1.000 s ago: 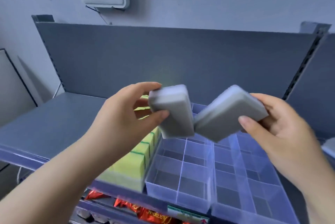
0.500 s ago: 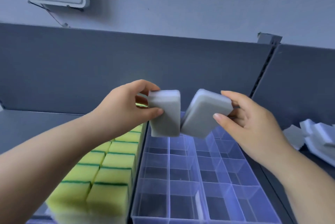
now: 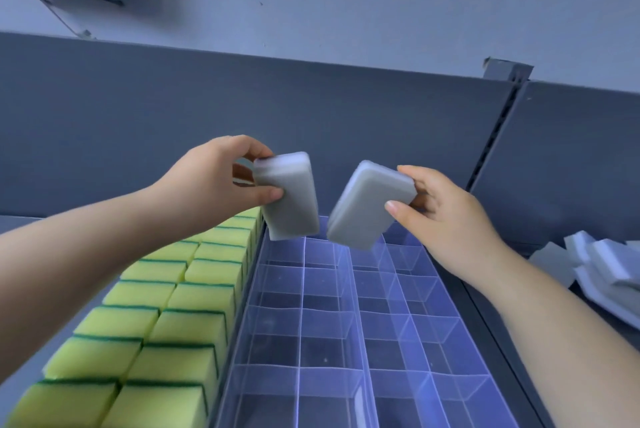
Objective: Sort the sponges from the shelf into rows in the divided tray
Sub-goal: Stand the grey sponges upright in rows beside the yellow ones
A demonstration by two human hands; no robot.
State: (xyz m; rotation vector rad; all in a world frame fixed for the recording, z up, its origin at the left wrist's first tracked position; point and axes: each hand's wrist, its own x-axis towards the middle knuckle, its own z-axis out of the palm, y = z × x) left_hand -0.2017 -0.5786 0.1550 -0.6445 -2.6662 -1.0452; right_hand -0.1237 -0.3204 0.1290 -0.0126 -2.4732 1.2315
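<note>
We see left hand [image 3: 214,182] pinching left grey sponge [image 3: 291,199], right hand [image 3: 446,220] gripping right grey sponge [image 3: 367,206], both above divided tray [image 3: 322,351] far end. Yellow sponges [image 3: 166,323] just left of tray.

Cool, even, bluish indoor light; medium brightness.
Blur smears the yellow sponges [image 3: 166,323] left of the divided tray [image 3: 346,320]; pale sheen on tray dividers; back panel [image 3: 346,116] behind tray bows, wide-angle.

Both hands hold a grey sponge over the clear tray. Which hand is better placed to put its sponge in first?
Probably the left hand: the left sponge hangs nearly upright above the divided tray's far-left compartments. The right sponge, in the right hand, is tilted more.
</note>
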